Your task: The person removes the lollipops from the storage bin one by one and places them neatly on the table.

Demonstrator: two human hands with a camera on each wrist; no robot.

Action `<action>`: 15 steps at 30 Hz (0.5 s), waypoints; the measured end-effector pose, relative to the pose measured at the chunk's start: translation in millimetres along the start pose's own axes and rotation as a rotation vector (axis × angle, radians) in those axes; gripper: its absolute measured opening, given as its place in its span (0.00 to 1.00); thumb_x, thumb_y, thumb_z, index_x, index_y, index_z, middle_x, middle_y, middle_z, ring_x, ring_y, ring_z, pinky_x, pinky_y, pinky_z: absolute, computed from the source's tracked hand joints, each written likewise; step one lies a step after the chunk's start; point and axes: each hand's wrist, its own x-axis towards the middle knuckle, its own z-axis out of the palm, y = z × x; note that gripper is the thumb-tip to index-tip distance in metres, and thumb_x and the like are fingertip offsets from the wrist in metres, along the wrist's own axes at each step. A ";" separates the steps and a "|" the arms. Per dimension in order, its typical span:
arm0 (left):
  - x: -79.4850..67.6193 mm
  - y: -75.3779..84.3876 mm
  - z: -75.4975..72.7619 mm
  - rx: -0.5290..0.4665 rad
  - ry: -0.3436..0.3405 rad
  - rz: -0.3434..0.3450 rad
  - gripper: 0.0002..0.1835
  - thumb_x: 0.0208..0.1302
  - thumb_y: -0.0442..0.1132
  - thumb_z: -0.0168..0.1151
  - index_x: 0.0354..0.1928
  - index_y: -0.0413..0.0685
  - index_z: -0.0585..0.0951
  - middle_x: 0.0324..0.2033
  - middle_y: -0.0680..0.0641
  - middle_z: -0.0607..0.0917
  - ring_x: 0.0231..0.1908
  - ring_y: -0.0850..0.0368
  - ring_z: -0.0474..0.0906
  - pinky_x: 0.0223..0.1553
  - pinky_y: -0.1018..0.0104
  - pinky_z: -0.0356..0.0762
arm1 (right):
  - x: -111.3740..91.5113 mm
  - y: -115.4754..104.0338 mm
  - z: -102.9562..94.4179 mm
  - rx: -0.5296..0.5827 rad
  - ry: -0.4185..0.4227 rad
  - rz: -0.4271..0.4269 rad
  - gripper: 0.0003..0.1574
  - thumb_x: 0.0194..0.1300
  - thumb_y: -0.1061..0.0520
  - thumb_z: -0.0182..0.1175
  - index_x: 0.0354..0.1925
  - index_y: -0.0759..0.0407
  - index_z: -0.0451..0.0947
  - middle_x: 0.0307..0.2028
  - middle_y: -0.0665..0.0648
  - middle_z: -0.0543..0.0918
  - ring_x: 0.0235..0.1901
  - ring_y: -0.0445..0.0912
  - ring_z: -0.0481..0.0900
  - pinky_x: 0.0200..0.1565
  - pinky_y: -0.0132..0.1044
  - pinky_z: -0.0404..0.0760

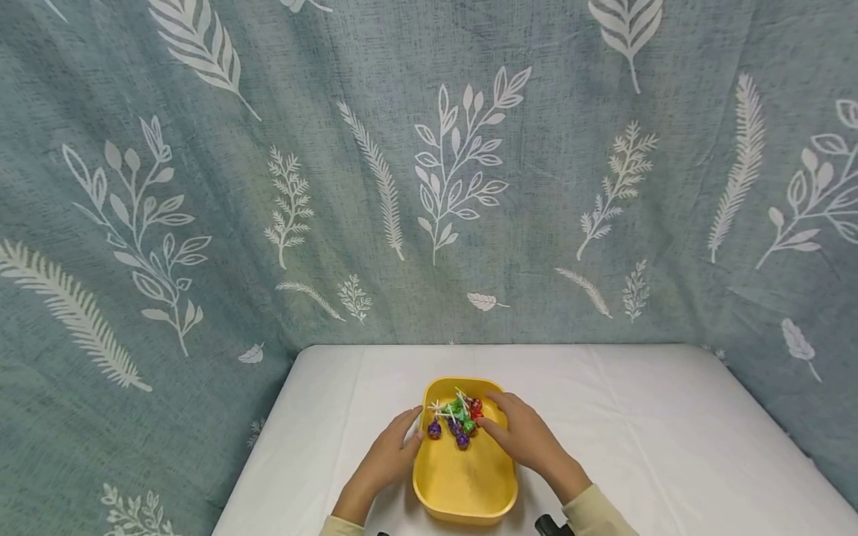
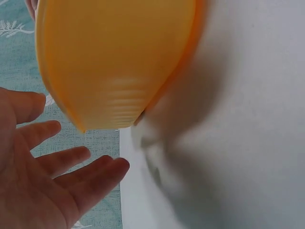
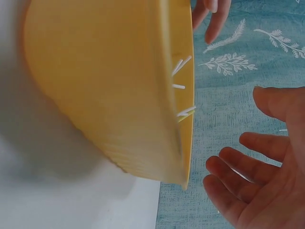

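A yellow plastic tub (image 1: 465, 487) stands on the white-covered table, holding a small pile of wrapped lollipops near its far end. Purple lollipops (image 1: 462, 441), green lollipops (image 1: 457, 409) and red lollipops (image 1: 477, 406) lie jumbled there. White lollipop sticks (image 3: 177, 67) show over the rim in the right wrist view. My left hand (image 1: 394, 452) is at the tub's left side, fingers loosely spread and holding nothing. Over the right rim is my right hand (image 1: 526, 433), its relaxed fingers reaching above the inside, near the red lollipops. In its wrist view that palm (image 3: 267, 176) is bare.
The white cloth (image 1: 637, 439) covers the table around the tub. A blue-green curtain (image 1: 536, 223) with white leaf prints hangs behind and at both sides. Something black (image 1: 551, 525) shows by the right sleeve (image 1: 596, 512) at the bottom edge.
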 end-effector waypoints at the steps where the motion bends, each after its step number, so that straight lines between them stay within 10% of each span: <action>1: -0.3 -0.5 0.5 -0.010 0.000 0.009 0.28 0.78 0.45 0.51 0.76 0.46 0.66 0.72 0.36 0.67 0.68 0.34 0.67 0.67 0.35 0.65 | 0.9 -1.2 0.3 0.002 0.000 0.002 0.33 0.70 0.47 0.65 0.66 0.64 0.74 0.61 0.63 0.78 0.61 0.59 0.76 0.63 0.57 0.75; 15: 0.5 -4.2 9.4 -0.112 -0.001 -0.011 0.27 0.77 0.37 0.53 0.75 0.44 0.68 0.67 0.34 0.74 0.52 0.41 0.82 0.57 0.39 0.78 | 14.7 -15.2 5.7 0.029 -0.038 -0.011 0.23 0.68 0.56 0.67 0.59 0.64 0.80 0.53 0.63 0.84 0.50 0.58 0.83 0.50 0.54 0.84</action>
